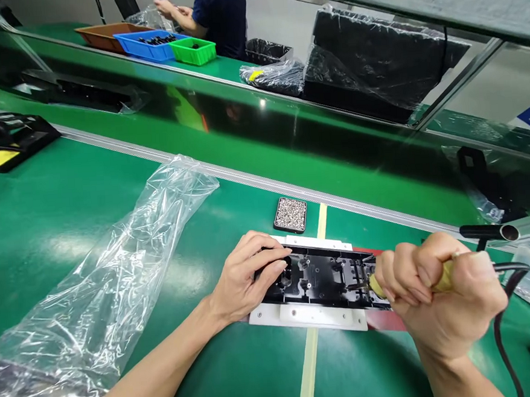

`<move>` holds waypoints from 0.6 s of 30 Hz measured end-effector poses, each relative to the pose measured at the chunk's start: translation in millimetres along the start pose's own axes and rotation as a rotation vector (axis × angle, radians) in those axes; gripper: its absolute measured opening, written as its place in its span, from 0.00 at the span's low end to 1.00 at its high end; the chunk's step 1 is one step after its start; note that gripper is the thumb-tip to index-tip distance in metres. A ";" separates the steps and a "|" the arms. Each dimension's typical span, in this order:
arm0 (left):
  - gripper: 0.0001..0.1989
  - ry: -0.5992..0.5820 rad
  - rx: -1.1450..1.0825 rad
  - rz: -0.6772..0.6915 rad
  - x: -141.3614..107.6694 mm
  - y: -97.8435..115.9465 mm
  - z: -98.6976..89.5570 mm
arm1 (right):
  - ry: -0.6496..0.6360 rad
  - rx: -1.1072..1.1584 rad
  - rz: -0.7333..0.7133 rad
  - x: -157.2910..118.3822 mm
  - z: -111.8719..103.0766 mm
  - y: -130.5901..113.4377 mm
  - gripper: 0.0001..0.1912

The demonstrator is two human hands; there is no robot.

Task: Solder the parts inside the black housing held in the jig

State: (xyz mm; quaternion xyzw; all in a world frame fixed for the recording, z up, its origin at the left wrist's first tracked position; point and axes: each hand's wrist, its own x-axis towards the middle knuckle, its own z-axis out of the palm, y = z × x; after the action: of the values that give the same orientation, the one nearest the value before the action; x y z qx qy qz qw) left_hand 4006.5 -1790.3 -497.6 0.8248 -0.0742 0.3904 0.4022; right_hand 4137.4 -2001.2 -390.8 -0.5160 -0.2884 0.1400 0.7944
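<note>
A long black plastic housing (321, 279), its inner side up with ribs and small bright metal spots, lies in a white fixture (309, 317). My left hand (246, 277) is closed over the housing's left end, with thumb and fingertips reaching over its inside; whether a small part sits under them I cannot tell. In my right hand (444, 289), closed in a fist, is a soldering iron (376, 286) with a yellowish handle and a black cord. Its metal tip points left, down into the right half of the housing. My right hand hides the housing's right end.
Behind the fixture sits a square black tray (290, 214) of tiny metal pieces. A clear plastic bag (116, 275) covers the left side. An iron holder (489, 232) stands at right. Beyond the partition are bins (145, 46), wrapped black parts (373, 64) and another person (220, 20).
</note>
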 end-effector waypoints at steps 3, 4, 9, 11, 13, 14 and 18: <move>0.12 0.000 0.006 0.006 -0.9 0.9 0.8 | -0.004 -0.006 -0.006 -0.4 -0.1 0.2 0.28; 0.12 -0.002 0.012 0.005 -1.0 1.3 1.3 | -0.002 -0.003 -0.001 -0.3 0.4 0.5 0.27; 0.11 -0.002 0.033 0.010 -1.1 -0.5 2.4 | 0.008 0.031 -0.009 1.4 3.7 3.8 0.28; 0.11 -0.009 0.029 0.025 -1.4 -1.4 1.6 | 0.003 0.042 -0.027 1.1 4.2 6.8 0.28; 0.11 -0.028 0.027 0.031 -2.2 -1.0 0.4 | -0.011 0.058 -0.057 -0.8 4.2 10.7 0.28; 0.12 -0.040 0.030 0.030 -3.0 -0.7 -0.5 | -0.018 0.069 -0.071 -2.2 4.2 12.8 0.27; 0.15 -0.049 0.081 0.026 -11.8 -8.3 -6.2 | -0.025 0.082 -0.099 -6.0 4.1 20.0 0.24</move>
State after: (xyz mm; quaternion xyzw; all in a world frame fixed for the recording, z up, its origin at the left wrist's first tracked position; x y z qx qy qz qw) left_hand 3998.4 -1782.6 -508.6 0.8487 -0.0791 0.3778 0.3615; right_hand 4131.7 -1992.7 -409.5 -0.4662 -0.3174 0.1188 0.8172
